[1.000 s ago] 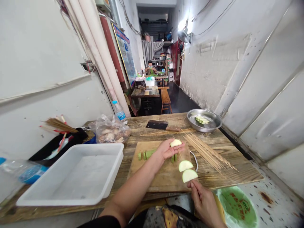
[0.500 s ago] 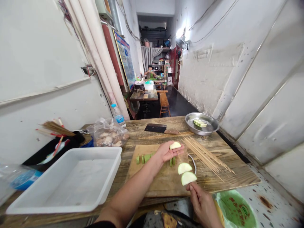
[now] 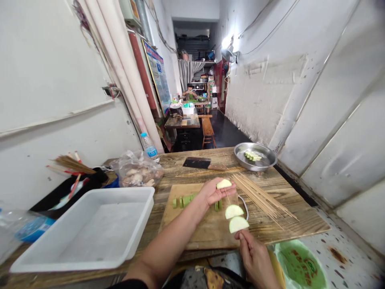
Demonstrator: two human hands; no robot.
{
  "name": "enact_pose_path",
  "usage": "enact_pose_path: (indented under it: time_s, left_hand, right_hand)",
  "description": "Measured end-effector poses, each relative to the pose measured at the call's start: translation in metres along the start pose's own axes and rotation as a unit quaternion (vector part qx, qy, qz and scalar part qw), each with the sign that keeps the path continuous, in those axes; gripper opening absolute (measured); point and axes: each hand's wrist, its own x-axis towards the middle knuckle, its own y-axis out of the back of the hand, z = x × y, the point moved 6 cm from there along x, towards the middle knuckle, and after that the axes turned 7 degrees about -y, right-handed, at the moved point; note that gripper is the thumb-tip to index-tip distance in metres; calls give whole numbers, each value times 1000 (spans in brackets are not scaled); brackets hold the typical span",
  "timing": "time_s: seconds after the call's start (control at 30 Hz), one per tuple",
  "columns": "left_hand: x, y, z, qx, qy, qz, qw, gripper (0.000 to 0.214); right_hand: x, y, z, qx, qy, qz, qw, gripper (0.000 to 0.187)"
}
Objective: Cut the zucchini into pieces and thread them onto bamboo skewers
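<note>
My right hand (image 3: 254, 253) pinches the lower end of a thin wooden skewer (image 3: 227, 196). Two pale half-moon zucchini slices, a lower one (image 3: 238, 224) and an upper one (image 3: 234, 211), are threaded on it. At the skewer's far end, my left hand (image 3: 210, 193) holds another zucchini slice (image 3: 224, 184) with its fingers beneath; whether the tip has pierced that slice I cannot tell. Below both hands lies a wooden cutting board (image 3: 201, 237). Cut green zucchini pieces (image 3: 185, 199) stand on it, partly hidden behind my left forearm.
Loose skewers (image 3: 261, 196) lie right of the board. Behind it are a cleaver (image 3: 197, 163) and a steel bowl (image 3: 240, 157) holding skewered slices. A white tray (image 3: 132, 241), a bagged food (image 3: 136, 174) and a bottle (image 3: 150, 147) stand left. A green-lined bin (image 3: 288, 265) sits below right.
The slice in my left hand has shifted very slightly to the right, and the two threaded slices have risen a touch. Both hands keep their holds.
</note>
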Motion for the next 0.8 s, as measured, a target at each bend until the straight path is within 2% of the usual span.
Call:
enact_pose_path:
  time_s: [0.8]
  left_hand:
    - [-4,-10,-9,55,-53,-33,996,15]
  right_hand:
    - [4,-5,3,-26,-4,13,1000,31]
